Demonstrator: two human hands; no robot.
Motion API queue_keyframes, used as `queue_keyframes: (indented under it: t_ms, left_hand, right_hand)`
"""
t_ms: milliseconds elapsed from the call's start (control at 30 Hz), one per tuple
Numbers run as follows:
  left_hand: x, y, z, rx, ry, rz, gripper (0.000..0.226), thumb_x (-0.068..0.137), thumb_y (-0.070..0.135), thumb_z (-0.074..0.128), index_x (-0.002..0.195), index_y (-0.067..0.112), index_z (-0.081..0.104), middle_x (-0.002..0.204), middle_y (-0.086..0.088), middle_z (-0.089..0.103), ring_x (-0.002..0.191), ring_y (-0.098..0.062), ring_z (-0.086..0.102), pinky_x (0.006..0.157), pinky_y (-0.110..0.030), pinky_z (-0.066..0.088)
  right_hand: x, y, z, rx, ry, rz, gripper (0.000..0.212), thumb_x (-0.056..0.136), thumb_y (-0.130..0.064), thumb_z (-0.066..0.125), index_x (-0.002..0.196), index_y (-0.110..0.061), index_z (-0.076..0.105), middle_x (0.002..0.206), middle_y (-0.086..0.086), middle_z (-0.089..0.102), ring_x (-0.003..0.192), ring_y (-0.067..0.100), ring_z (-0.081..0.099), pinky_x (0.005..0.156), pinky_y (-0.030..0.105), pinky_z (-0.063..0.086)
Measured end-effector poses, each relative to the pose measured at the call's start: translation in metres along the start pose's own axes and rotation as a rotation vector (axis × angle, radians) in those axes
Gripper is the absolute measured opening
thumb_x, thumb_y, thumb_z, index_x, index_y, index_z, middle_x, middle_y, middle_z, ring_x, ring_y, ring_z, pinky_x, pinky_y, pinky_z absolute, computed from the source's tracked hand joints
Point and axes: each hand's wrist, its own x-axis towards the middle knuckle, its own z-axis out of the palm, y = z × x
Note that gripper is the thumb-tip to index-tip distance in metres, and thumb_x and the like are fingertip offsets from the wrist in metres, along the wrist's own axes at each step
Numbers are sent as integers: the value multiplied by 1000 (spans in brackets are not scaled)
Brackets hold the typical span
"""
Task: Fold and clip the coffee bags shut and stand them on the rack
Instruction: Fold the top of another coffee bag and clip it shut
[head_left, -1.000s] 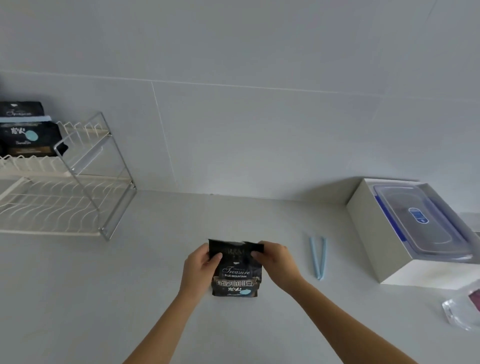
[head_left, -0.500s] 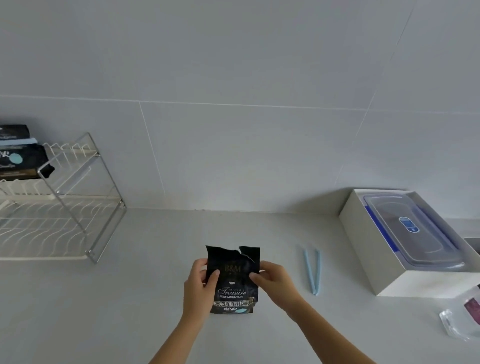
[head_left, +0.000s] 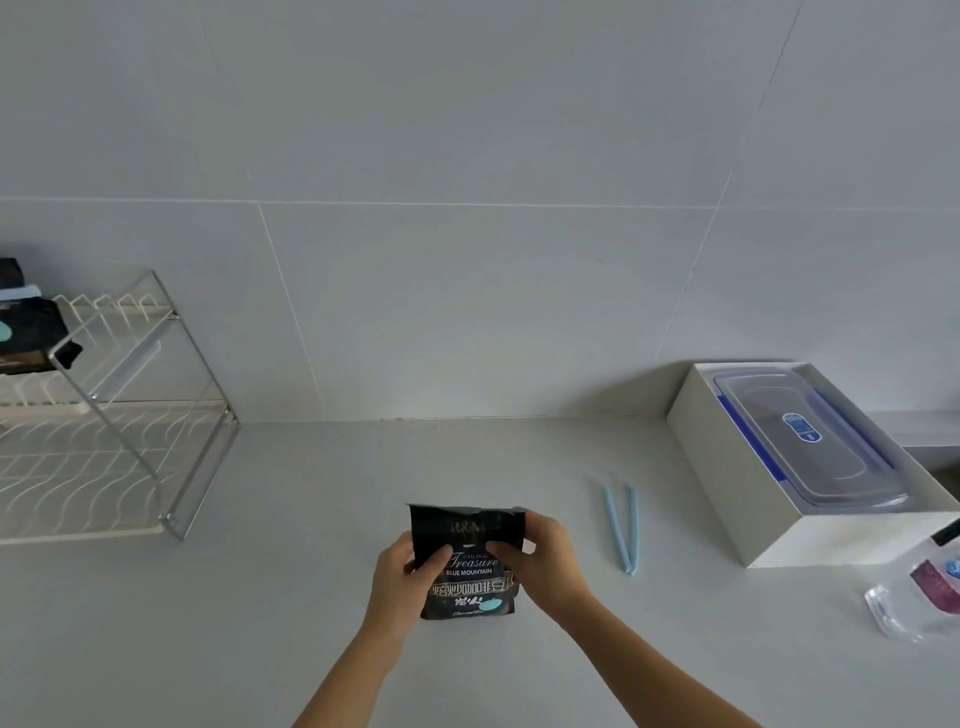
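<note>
Bag (head_left: 467, 566) upright on table (head_left: 260, 597) | my left hand (head_left: 402, 577) and right hand (head_left: 540, 564) pinch its sides | clip (head_left: 621, 525) lies right, nearer right hand, long axis pointing away

The left edge cuts off our rack (head_left: 119, 415) and its bags (head_left: 31, 332). Our hands hide the bag's (head_left: 467, 561) sides.

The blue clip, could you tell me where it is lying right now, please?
In the head view, the blue clip lies open on the counter, right of the coffee bag, left of the white box.
</note>
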Motion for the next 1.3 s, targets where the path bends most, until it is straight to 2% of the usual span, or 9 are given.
queue_keyframes:
  t_ms: [133,300,433,500,600,767,900,1067,1300]
  left_hand:
    - [1,1,6,40,0,-37,4,85,17,65,86,19,67,88,-2,74,72,-8,70,54,-16,51]
    - [0,0,10,151,143,103,21,83,14,67,101,17,58,97,6,68,94,-9,62,74,-21,45]
    - [-6,8,9,61,314,220,36,84,4,63,104,21,39,92,7,65,91,-8,62,79,-25,45]
    - [-5,11,7,41,288,233,33,85,4,61,93,26,38,94,5,64,94,-9,61,80,-26,45]
    - [0,13,5,152,144,276,29,82,2,63,84,26,46,90,3,62,92,-15,60,84,-30,47]
    - [8,17,9,262,-30,298,33,82,-2,61,94,28,64,101,11,67,97,-7,61,78,-15,50]
    - [12,17,4,213,-31,231,37,83,0,62,104,31,63,109,10,64,103,-11,61,84,-30,55]
    - [10,17,3,211,-34,207,35,84,3,63,100,33,64,108,11,65,101,-10,62,81,-27,56]
    - [13,15,3,236,37,190,17,81,8,67,90,23,69,95,5,71,93,-16,65,80,-36,57]
  right_hand:
    - [4,0,-4,-28,-69,26,17,81,-8,67,86,-24,70,81,-11,73,79,5,68,69,19,56]
    - [14,-2,-12,-59,-150,32,20,84,-9,63,94,-26,65,91,-4,73,87,12,69,79,33,58]
    - [8,3,-10,188,77,42,39,84,1,61,103,-32,53,90,3,74,83,14,71,72,31,60]
    - [3,6,-8,207,212,12,38,84,5,59,93,-31,51,84,2,73,79,14,71,71,28,59]
    - [2,8,-7,70,150,-56,44,81,8,57,70,-35,61,77,-8,70,79,7,67,75,27,56]
    - [6,2,-10,-9,-30,-47,45,83,-1,62,84,-45,67,96,-18,70,97,6,64,90,26,51]
    - [6,2,-12,175,-32,73,36,85,0,62,88,-36,71,95,-9,72,89,15,69,75,30,60]
    - [6,-1,-16,265,-114,122,35,86,-5,63,112,-28,66,98,-5,71,85,8,70,63,20,57]
    - [15,0,-16,151,-54,86,28,80,-5,69,89,-31,72,94,-1,75,84,16,71,77,37,60]
